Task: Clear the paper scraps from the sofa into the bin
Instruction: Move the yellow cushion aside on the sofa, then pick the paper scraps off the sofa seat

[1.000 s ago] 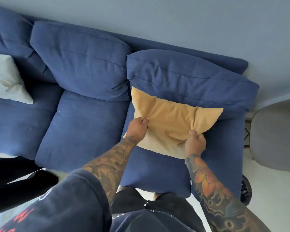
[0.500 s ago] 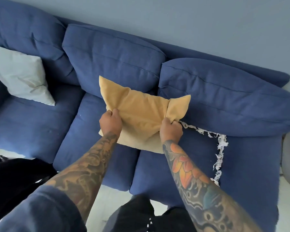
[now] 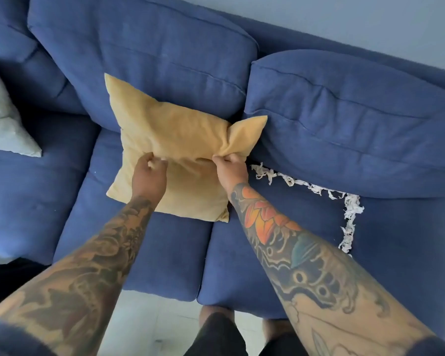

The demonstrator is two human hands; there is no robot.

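Right hand (image 3: 230,170) pinched shut on yellow cushion (image 3: 175,140), near its right corner. Left hand (image 3: 149,176) half-curled, loose, just off the fabric. Paper scraps (image 3: 308,187) strewn along right seat of sofa (image 3: 293,253), under back cushion.

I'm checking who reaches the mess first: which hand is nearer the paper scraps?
Right. The right hand pinches the yellow pillow just beside the paper scraps; the left hand is farther left.
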